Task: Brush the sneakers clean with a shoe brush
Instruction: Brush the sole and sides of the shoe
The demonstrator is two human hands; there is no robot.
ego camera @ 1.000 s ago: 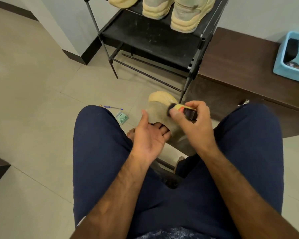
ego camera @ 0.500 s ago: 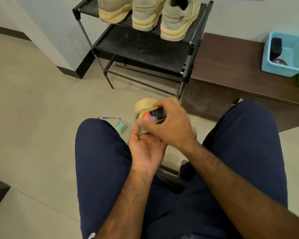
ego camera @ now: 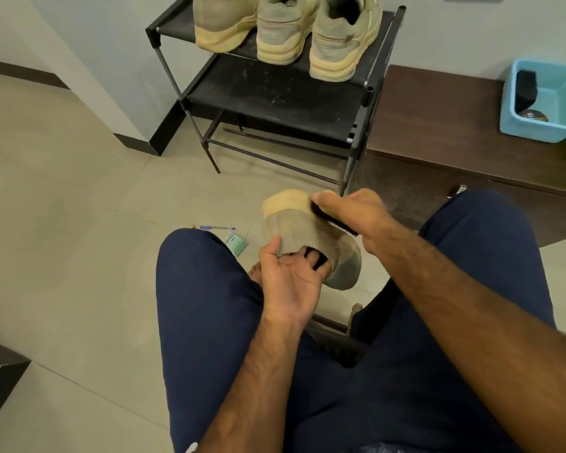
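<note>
A seated person looks down at their own two hands, working between their knees. The left hand point(ego camera: 291, 279) has its fingers tucked into the opening of a grey-green sneaker point(ego camera: 303, 235), thumb pressed on the outside, holding it up off the floor with the pale yellow sole turned away. The right hand point(ego camera: 353, 212) is closed around a dark shoe brush point(ego camera: 329, 220), whose bristles lie against the sneaker's upper, near the edge of the sole.

Beyond the hands stands a black shoe rack point(ego camera: 275, 96) on a tiled floor point(ego camera: 79, 223). Three more sneakers point(ego camera: 288, 31) of the same colour sit on its top shelf, heels toward the viewer. Whether those have been brushed cannot be told; their soles look yellowed. Judging from this, the work is under way on one shoe, with an unknown share of the others left.

A pen point(ego camera: 217, 228) and a small green packet point(ego camera: 237, 243) lie on the floor by the left knee. To the right, on a dark wooden bench point(ego camera: 438, 119), a blue tub point(ego camera: 546, 103) holds another dark brush point(ego camera: 525, 89).
</note>
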